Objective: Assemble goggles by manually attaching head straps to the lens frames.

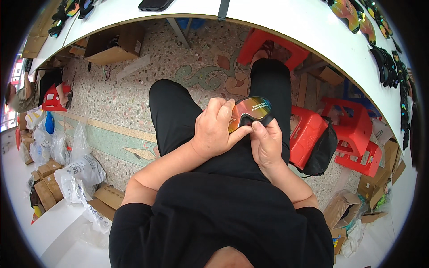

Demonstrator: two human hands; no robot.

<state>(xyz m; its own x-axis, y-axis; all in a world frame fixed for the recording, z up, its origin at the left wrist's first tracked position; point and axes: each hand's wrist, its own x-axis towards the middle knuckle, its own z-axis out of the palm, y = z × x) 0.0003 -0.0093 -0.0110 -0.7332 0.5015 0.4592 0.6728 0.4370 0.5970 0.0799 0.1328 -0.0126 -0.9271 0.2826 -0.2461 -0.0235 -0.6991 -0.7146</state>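
Upper left of the frame, an open brown cardboard box [114, 44] sits under the white table. Top centre, a dark phone [154, 4] lies on the table edge, screen black. Lower left, small brown cartons [44, 183] cluster beside crinkled clear-and-white plastic bags [82, 172], and a flat brown carton [107, 196] lies just right of them. Lower right, open brown boxes [342, 207] pile up, more stacked at the far right edge [380, 178].

goggles [250, 111] left half hidden behind hands [219, 131]
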